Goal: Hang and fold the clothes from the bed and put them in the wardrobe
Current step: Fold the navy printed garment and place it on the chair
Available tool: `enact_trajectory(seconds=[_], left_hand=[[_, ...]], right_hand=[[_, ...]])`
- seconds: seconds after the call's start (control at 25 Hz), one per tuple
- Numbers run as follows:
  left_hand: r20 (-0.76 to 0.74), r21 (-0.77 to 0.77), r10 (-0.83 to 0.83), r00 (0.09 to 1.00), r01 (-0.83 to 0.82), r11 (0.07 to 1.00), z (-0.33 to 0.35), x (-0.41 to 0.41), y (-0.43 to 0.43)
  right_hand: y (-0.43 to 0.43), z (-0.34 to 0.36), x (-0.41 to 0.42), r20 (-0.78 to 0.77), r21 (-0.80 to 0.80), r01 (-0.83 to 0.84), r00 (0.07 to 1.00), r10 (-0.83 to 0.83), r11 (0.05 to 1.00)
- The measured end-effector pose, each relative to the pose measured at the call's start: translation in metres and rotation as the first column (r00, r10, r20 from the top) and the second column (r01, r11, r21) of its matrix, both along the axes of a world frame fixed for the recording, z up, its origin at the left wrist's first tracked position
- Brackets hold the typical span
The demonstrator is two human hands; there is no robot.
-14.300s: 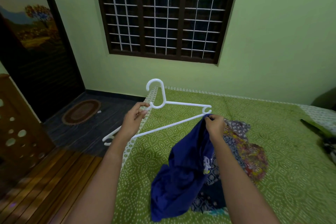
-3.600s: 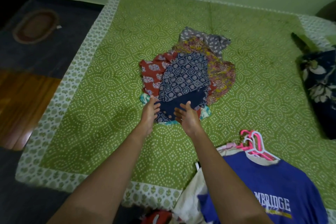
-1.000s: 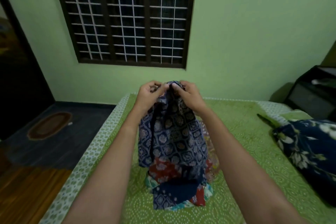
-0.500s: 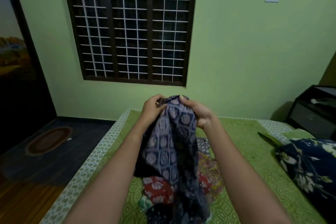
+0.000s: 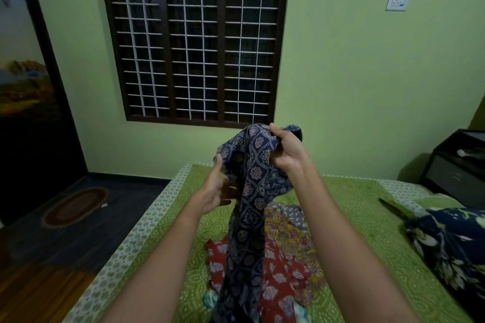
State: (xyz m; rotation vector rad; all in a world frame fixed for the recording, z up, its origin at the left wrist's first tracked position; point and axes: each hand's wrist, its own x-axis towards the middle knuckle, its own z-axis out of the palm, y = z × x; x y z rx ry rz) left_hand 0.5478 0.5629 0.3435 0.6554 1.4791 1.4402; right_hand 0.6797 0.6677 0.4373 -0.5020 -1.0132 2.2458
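Observation:
A navy patterned garment (image 5: 252, 199) hangs in the air above the bed, bunched at its top. My right hand (image 5: 287, 149) grips that top edge at about window-sill height. My left hand (image 5: 217, 189) is lower and to the left, palm turned toward the cloth, fingers partly inside a fold of it. Under the hanging cloth lies a pile of clothes (image 5: 286, 265) on the green bedspread (image 5: 362, 217): a red printed piece, a yellow floral one and a grey one. The wardrobe is out of view.
A dark floral pillow (image 5: 454, 246) lies at the bed's right side, with a dark bedside cabinet (image 5: 456, 165) behind it. A barred window (image 5: 194, 39) fills the wall ahead. On the left are dark floor, an oval mat (image 5: 74, 207) and a dark door.
My hands have moved apart: the left one dropped lower down the garment while the right one kept the top and shifted right. The cloth now hangs longer and narrower.

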Motion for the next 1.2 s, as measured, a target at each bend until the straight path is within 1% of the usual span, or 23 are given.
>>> enact_trajectory(seconds=[0.04,0.08,0.16,0.24,0.32,0.36,0.44,0.48,0.52,0.56,0.64,0.68,0.72,0.76,0.84,0.92,0.96,1.0,1.04,1.08,1.12,1.16,1.2], left_hand=[[-0.02,0.026,-0.065,0.998,0.065,0.998,-0.002,0.0,0.002],[-0.047,0.029,-0.087,0.995,0.088,0.996,-0.001,0.003,0.002],[-0.138,-0.003,-0.062,0.988,0.062,0.998,0.002,0.01,0.001],[-0.213,-0.086,-0.077,0.974,0.06,0.994,-0.001,0.018,-0.002],[-0.176,-0.133,-0.101,0.979,0.078,0.988,-0.001,0.035,-0.008],[-0.134,-0.116,-0.083,0.987,0.068,0.991,-0.002,0.042,-0.009],[-0.06,-0.015,-0.004,0.998,0.003,1.0,-0.006,0.05,-0.007],[-0.061,0.035,0.032,0.998,-0.03,0.999,-0.008,0.05,-0.005],[-0.094,0.077,0.081,0.992,-0.074,0.994,-0.009,0.048,-0.002],[-0.129,0.118,0.162,0.978,-0.147,0.982,-0.012,0.041,0.002],[-0.173,0.159,0.38,0.909,-0.355,0.921,-0.014,0.021,0.009],[-0.165,0.17,0.462,0.871,-0.436,0.884,-0.014,0.013,0.011],[-0.141,0.182,0.503,0.853,-0.477,0.86,-0.016,0.004,0.012],[-0.111,0.196,0.506,0.856,-0.48,0.855,-0.018,-0.002,0.013],[-0.049,0.176,0.462,0.885,-0.448,0.877,-0.02,-0.008,0.015],[-0.001,0.068,0.35,0.937,-0.349,0.935,-0.023,-0.004,0.009],[-0.023,-0.016,0.22,0.975,-0.221,0.975,-0.026,-0.002,0.004],[-0.068,-0.12,0.051,0.996,-0.059,0.991,-0.027,0.0,-0.002],[-0.098,-0.2,-0.113,0.989,0.091,0.976,-0.028,0.0,-0.008],[-0.092,-0.238,-0.236,0.967,0.209,0.948,-0.03,-0.007,-0.01],[-0.076,-0.245,-0.309,0.948,0.283,0.927,-0.032,-0.014,-0.009],[-0.097,-0.233,-0.336,0.937,0.307,0.923,-0.033,-0.019,-0.007],[-0.165,-0.241,-0.307,0.937,0.264,0.934,-0.035,-0.024,-0.004]], right_hand=[[-0.002,0.001,0.002,0.003,-0.015,0.006,1.0,-0.006,1.0],[-0.003,0.002,0.003,0.007,-0.033,0.017,1.0,-0.016,0.999],[-0.005,0.001,0.007,0.001,-0.078,0.044,0.999,-0.044,0.996],[-0.009,-0.002,0.009,-0.008,-0.109,0.053,0.999,-0.054,0.993],[-0.014,-0.001,0.011,-0.03,-0.144,0.05,0.998,-0.055,0.988],[-0.017,0.0,0.011,-0.044,-0.164,0.048,0.997,-0.056,0.985],[-0.018,0.0,0.013,-0.073,-0.201,0.051,0.995,-0.067,0.978],[-0.018,-0.001,0.014,-0.079,-0.215,0.057,0.994,-0.076,0.975],[-0.017,-0.002,0.016,-0.08,-0.225,0.063,0.993,-0.083,0.972],[-0.015,-0.004,0.019,-0.076,-0.235,0.07,0.993,-0.09,0.969],[-0.014,-0.008,0.025,-0.053,-0.247,0.097,0.992,-0.114,0.964],[-0.012,-0.011,0.028,-0.027,-0.246,0.117,0.992,-0.127,0.962],[-0.01,-0.014,0.031,0.008,-0.236,0.131,0.991,-0.133,0.963],[-0.009,-0.017,0.033,0.042,-0.222,0.138,0.99,-0.132,0.965],[-0.006,-0.022,0.034,0.101,-0.204,0.139,0.988,-0.12,0.969],[-0.003,-0.027,0.031,0.135,-0.199,0.141,0.984,-0.116,0.97],[-0.002,-0.029,0.028,0.147,-0.201,0.143,0.982,-0.114,0.969],[-0.001,-0.03,0.026,0.153,-0.209,0.136,0.983,-0.105,0.969],[-0.002,-0.031,0.025,0.156,-0.219,0.127,0.983,-0.094,0.967],[-0.003,-0.031,0.024,0.163,-0.227,0.127,0.983,-0.091,0.966],[-0.005,-0.031,0.026,0.17,-0.227,0.124,0.982,-0.086,0.966],[-0.004,-0.03,0.028,0.189,-0.217,0.129,0.978,-0.088,0.968],[-0.005,-0.028,0.03,0.208,-0.208,0.146,0.973,-0.103,0.967]])
